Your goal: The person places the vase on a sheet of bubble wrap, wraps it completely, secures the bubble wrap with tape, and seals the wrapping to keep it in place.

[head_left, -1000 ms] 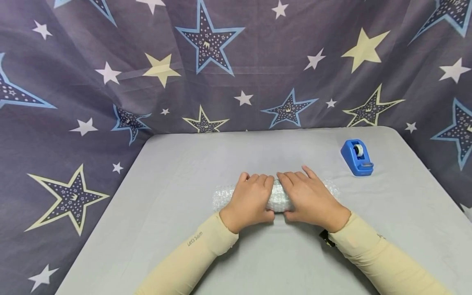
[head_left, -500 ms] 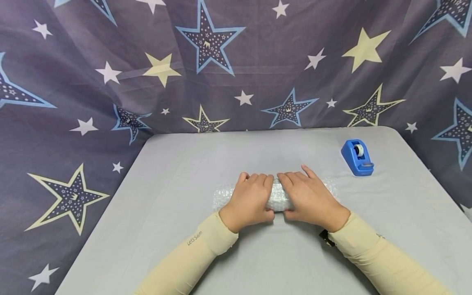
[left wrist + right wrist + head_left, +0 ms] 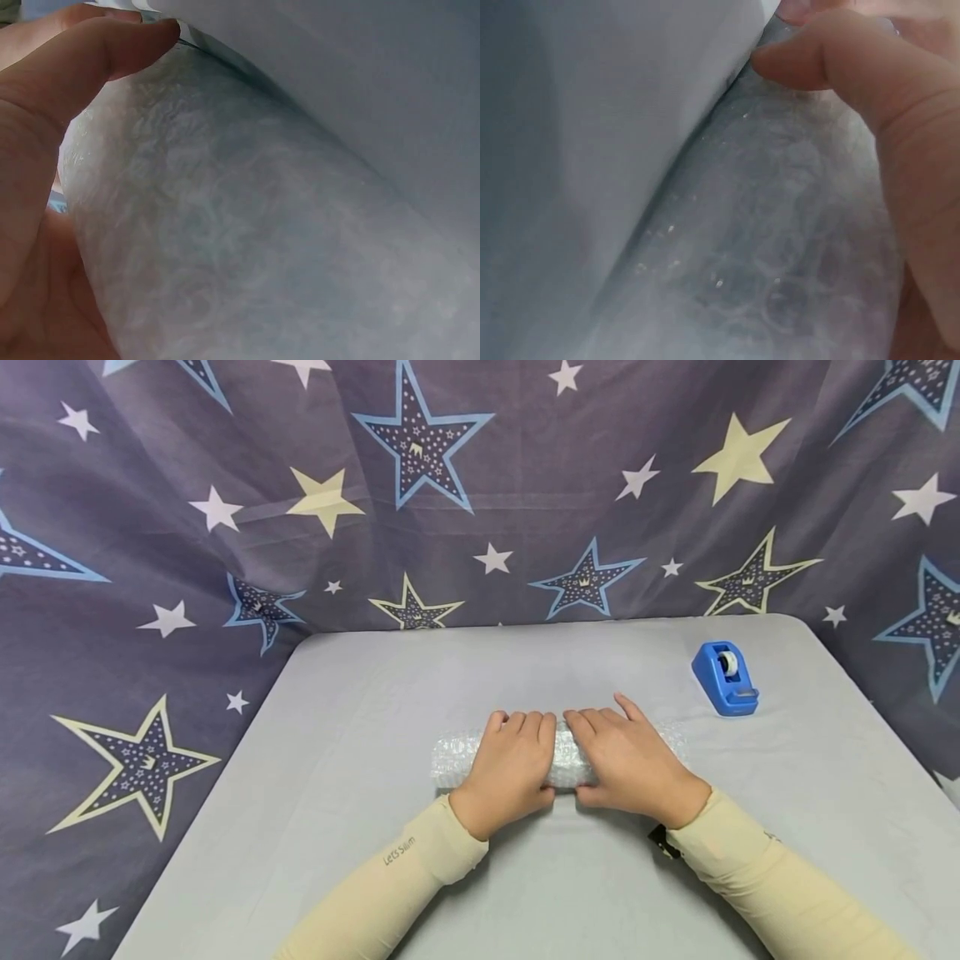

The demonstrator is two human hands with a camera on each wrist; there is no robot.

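Observation:
A roll of clear bubble wrap (image 3: 568,764) lies crosswise on the grey-covered table, its ends showing to either side of my hands. Whatever may be inside it is hidden. My left hand (image 3: 513,768) grips the roll left of its middle, thumb on the near side and fingers over the top. Close beside it, my right hand (image 3: 630,762) grips the other half the same way, with one finger raised. In the left wrist view the thumb (image 3: 112,49) presses the bubble wrap (image 3: 225,217) low by the table. The right wrist view shows the right thumb (image 3: 832,56) doing likewise on the wrap (image 3: 780,225).
A blue tape dispenser (image 3: 725,679) with a roll of tape stands at the table's back right. Behind and at the sides of the table (image 3: 360,693) hangs a dark curtain (image 3: 525,468) with a star print.
Both hands keep their hold on the bubble wrap roll. The left wrist has shifted very slightly, and the whole head view has moved a little.

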